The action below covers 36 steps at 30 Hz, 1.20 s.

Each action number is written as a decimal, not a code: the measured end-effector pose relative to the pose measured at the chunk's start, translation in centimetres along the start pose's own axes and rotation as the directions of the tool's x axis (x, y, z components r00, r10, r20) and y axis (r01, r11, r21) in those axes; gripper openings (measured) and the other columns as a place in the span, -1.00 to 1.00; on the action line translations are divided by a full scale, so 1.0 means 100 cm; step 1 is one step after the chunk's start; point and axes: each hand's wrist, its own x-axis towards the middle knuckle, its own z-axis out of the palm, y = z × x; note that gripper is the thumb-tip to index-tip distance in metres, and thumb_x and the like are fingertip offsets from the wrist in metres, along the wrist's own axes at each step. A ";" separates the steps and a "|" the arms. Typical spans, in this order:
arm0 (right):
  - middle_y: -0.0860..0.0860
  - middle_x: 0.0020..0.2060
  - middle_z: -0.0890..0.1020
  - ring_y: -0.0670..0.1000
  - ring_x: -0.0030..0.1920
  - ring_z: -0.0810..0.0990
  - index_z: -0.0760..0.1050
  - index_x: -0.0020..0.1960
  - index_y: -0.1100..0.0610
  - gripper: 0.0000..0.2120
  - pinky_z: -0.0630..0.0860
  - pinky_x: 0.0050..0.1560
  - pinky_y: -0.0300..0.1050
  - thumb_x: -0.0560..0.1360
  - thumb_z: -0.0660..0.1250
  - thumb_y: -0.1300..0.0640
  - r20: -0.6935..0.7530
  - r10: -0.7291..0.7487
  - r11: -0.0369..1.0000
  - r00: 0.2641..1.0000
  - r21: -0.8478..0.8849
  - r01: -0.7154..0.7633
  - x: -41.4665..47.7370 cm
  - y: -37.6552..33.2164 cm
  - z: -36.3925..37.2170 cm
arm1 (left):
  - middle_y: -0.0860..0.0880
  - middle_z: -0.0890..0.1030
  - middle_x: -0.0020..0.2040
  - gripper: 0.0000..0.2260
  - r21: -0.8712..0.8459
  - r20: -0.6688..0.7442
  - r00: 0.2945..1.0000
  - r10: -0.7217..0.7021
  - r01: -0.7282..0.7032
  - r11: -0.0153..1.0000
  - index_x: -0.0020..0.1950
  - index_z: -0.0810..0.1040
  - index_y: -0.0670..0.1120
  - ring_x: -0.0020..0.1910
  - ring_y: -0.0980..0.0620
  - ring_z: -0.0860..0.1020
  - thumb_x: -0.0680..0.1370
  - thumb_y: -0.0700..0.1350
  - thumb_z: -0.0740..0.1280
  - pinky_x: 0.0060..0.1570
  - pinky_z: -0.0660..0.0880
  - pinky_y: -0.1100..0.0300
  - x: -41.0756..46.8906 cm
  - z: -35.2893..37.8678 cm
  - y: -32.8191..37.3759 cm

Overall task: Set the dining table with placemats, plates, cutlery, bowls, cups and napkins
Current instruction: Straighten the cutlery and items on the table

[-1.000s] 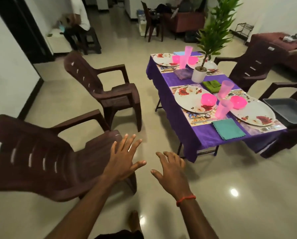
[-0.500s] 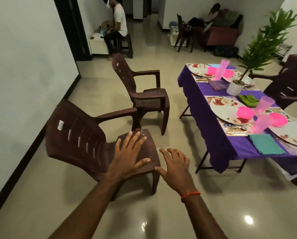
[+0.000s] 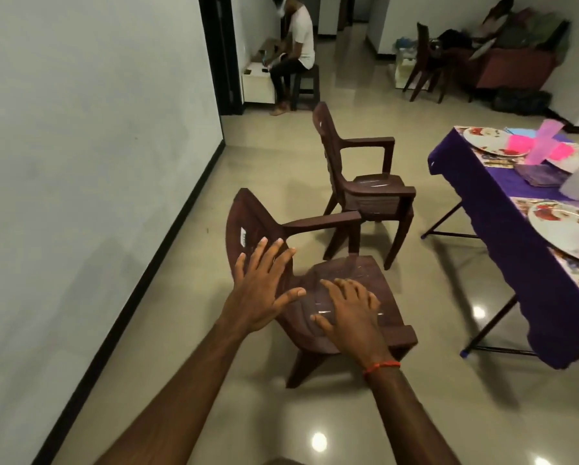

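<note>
Head view, looking down and forward. Reaching with the left hand [image 3: 264, 290], fingers spread wide and holding nothing, over the backrest of a brown chair [image 3: 348, 268]. Hovering with the right hand [image 3: 352, 317] above its seat, fingers loose, gripping nothing. Showing the purple-clothed table [image 3: 503, 209] at the right edge, carrying plates [image 3: 563, 229], a pink cup [image 3: 543, 142] and a folded napkin [image 3: 540, 172].

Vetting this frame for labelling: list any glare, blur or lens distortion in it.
Head view: bright lamp glare spots on the glossy floor; wide-angle distortion makes the near chair and door frame lean; the far pink cup is smeared and blocky; left hand and right hand are fairly sharp.
</note>
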 end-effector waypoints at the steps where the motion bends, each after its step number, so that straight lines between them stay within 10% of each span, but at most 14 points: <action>1: -0.01 0.55 0.24 0.09 0.57 0.08 0.15 0.58 -0.11 -0.34 0.03 0.52 0.14 0.56 0.27 -0.25 0.012 -0.009 1.000 1.000 0.002 0.009 0.003 -0.010 0.003 | 0.06 -0.01 0.68 -0.21 0.002 -0.019 1.000 0.007 -0.007 1.000 0.65 0.03 0.18 0.65 0.03 -0.17 0.50 0.54 -0.15 0.55 -0.11 -0.29 -0.002 -0.002 -0.009; 26: 0.05 0.53 0.27 0.14 0.57 0.07 0.22 0.53 -0.10 -0.37 -0.05 0.54 0.10 0.53 0.33 -0.23 -0.105 0.109 0.989 0.988 -0.086 -0.118 0.232 -0.097 0.036 | 0.05 -0.01 0.68 -0.20 0.004 0.162 0.955 0.250 -0.254 0.967 0.65 0.08 0.18 0.63 0.05 -0.20 0.50 0.55 -0.20 0.57 -0.16 -0.17 0.191 -0.006 -0.196; 36: 0.02 0.54 0.21 0.11 0.57 0.04 0.21 0.54 -0.12 -0.35 -0.10 0.53 0.08 0.54 0.31 -0.25 -0.086 0.342 0.933 0.936 -0.089 -0.349 0.266 -0.106 0.041 | 0.07 0.01 0.68 -0.30 -0.081 0.297 0.824 0.482 -0.481 0.873 0.63 0.03 0.25 0.65 0.01 -0.18 0.54 0.49 -0.07 0.57 -0.14 -0.18 0.267 0.021 -0.232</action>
